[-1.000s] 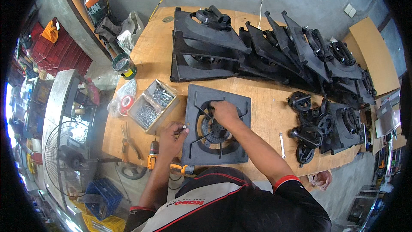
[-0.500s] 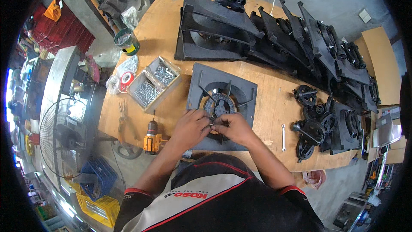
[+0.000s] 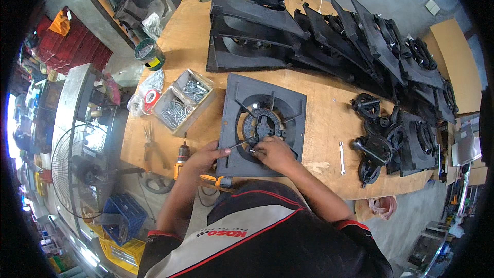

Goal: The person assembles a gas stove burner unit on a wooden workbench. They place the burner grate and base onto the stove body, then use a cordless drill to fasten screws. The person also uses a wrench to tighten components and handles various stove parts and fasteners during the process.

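Note:
A black square stove-top plate (image 3: 242,164) with a round ring burner (image 3: 265,118) and several prongs lies in front of me on the table. At the near side of the ring, my right hand (image 3: 277,153) has its fingers pinched on a small dark piece that they mostly hide. My left hand (image 3: 205,155) is at the plate's left edge, thumb tip over it and fingers curled. A thin dark bar (image 3: 241,144) runs from near that thumb towards the ring; whether the hand holds it is unclear. Partly beneath my left wrist lies an orange cordless drill (image 3: 179,169).
Left of the plate stand a box (image 3: 203,104) of screws and bolts, red tape (image 3: 151,99), a green container (image 3: 149,54) and pliers (image 3: 149,154). To the right are a spanner (image 3: 342,158) and black burner parts (image 3: 374,149). Black stove plates (image 3: 247,51) crowd the back.
My left hand has drawn back from the burner to the plate's left edge, over the drill. My right hand stays near the burner ring, now a little further right.

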`<state>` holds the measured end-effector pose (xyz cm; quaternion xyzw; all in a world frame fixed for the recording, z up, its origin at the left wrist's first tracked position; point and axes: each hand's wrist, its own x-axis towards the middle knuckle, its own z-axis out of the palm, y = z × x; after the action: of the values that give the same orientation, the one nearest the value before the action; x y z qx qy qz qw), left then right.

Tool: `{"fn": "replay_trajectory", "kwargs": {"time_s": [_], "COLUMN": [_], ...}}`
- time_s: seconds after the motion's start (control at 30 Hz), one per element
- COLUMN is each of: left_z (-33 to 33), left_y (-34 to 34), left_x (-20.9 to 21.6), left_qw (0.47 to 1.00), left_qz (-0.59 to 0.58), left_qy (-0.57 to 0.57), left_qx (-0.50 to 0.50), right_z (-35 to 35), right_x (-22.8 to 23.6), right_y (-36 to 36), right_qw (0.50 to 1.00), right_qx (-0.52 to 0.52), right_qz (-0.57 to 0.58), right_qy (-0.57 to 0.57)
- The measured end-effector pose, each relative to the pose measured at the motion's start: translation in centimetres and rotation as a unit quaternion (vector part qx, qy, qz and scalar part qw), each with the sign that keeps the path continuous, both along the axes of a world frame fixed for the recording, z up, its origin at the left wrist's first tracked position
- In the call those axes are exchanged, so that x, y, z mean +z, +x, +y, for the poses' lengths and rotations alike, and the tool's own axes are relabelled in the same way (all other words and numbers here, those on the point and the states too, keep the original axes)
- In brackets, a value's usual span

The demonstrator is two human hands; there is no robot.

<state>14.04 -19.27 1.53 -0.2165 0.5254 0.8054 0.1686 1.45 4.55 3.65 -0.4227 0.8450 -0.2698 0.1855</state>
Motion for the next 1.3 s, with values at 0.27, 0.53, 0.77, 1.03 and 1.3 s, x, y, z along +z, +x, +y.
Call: {"fn": "replay_trajectory", "kwargs": {"time_s": [0.27, 0.53, 0.77, 1.03, 1.3], "left_z": [-0.3, -1.1, -1.0, -0.2, -0.8], "left_y": [-0.9, -2.5, -2.8, -1.5, -0.6], "left_x": [-2.2, -1.6, -1.0, -1.8, -4.1], "left_qw": [0.996, 0.991, 0.991, 0.995, 0.997], "left_qz": [-0.012, 0.062, 0.052, -0.039, -0.026], "left_qy": [0.071, 0.042, 0.066, 0.090, 0.072], "left_qx": [-0.053, -0.113, -0.105, -0.022, -0.013], "right_z": [0.0, 0.0, -0.4, -0.9, -2.4], "right_x": [-0.6, -0.9, -0.8, -0.5, -1.1], "right_y": [0.1, -0.2, -0.6, -0.4, -1.3], "right_qw": [0.999, 0.997, 0.996, 0.997, 0.994], "right_qx": [0.005, -0.006, -0.015, 0.004, -0.008], "right_qz": [-0.054, -0.069, -0.084, -0.060, -0.071], "right_qy": [0.002, -0.022, 0.015, 0.053, 0.083]}}
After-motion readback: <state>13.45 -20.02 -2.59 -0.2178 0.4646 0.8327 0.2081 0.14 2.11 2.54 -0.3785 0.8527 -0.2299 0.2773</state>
